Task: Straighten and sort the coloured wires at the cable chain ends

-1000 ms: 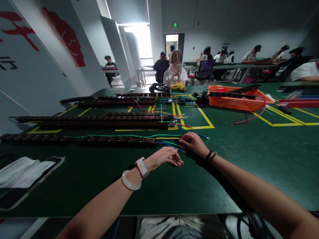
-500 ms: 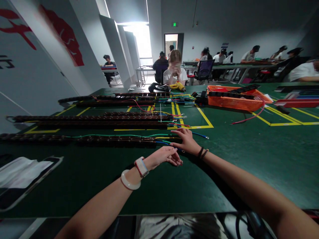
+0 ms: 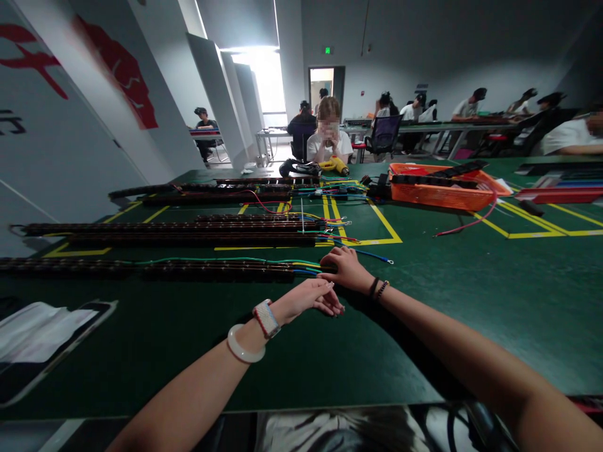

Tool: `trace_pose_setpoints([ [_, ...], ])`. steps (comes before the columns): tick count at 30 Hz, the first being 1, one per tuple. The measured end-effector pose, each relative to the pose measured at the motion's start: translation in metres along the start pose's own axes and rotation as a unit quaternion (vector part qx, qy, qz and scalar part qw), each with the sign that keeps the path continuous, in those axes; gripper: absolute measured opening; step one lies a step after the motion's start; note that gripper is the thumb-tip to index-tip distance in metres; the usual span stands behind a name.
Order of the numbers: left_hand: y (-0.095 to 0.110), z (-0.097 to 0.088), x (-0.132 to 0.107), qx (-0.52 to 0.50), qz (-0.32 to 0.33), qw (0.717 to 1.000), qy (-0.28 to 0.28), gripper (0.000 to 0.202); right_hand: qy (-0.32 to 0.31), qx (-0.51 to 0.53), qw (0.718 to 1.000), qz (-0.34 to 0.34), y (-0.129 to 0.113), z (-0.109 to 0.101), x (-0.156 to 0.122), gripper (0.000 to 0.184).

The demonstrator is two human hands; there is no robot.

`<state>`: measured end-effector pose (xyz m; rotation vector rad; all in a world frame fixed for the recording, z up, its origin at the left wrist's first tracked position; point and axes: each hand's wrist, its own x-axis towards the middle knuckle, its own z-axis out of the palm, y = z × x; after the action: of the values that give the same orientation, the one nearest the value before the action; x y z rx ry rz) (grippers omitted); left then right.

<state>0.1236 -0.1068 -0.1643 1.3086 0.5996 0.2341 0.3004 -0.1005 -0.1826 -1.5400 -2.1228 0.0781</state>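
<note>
A long dark wire harness lies across the near part of the green table, with green, yellow and blue wires coming out of its right end. My right hand is closed over these wires, its fingers curled down on them, and the wire tips are hidden beneath it. Just below and left of it, my left hand rests near the tabletop with loosely bent fingers apart from the thumb. Nothing shows in it. A blue wire with a ring terminal sticks out beyond my right hand.
More dark harnesses lie in rows behind, over yellow tape lines. An orange basket and a yellow heat gun are farther back. At left lies a phone-like dark slab with white paper. A person sits across the table.
My right hand's spread fingers have come down and closed on the wires. My left hand has hardly moved.
</note>
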Motion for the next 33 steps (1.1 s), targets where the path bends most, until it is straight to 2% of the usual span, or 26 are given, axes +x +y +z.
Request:
trace_pose_setpoints([
  [3,-0.002,-0.002,0.0,-0.004,0.007,1.0,-0.012,0.041,-0.034,0.006,0.999,0.002,0.001,-0.002,0.006,0.027],
  [6,-0.002,-0.003,-0.002,-0.005,0.014,1.0,-0.018,0.041,-0.102,0.049,0.994,0.004,0.006,-0.003,0.017,0.029],
  [12,0.003,0.0,-0.005,0.0,0.015,1.0,-0.015,0.04,-0.265,0.201,0.943,0.006,0.021,-0.002,0.036,0.037],
  [14,0.005,0.002,-0.006,0.001,0.009,1.0,-0.012,0.039,-0.294,0.211,0.932,-0.003,0.022,-0.001,0.04,0.039],
  [16,0.007,0.004,-0.006,0.0,0.007,1.0,-0.009,0.038,-0.302,0.196,0.933,-0.009,0.021,0.0,0.042,0.039],
  [21,0.009,0.006,-0.005,-0.031,-0.007,0.999,0.024,0.031,-0.262,0.129,0.954,-0.07,0.013,-0.001,0.044,0.031],
  [24,0.007,0.004,-0.002,-0.124,-0.012,0.991,0.051,0.03,-0.189,0.061,0.974,-0.109,0.005,-0.004,0.039,0.024],
  [27,0.005,0.0,0.0,-0.232,-0.014,0.97,0.072,0.036,-0.1,-0.047,0.986,-0.121,-0.007,-0.008,0.031,0.019],
  [30,0.001,0.0,0.003,-0.294,0.013,0.95,0.109,0.032,-0.053,-0.152,0.977,-0.141,-0.022,-0.01,0.023,0.025],
  [33,-0.006,0.002,0.008,-0.319,0.057,0.934,0.151,0.022,-0.052,-0.242,0.951,-0.184,-0.035,-0.01,0.015,0.021],
])
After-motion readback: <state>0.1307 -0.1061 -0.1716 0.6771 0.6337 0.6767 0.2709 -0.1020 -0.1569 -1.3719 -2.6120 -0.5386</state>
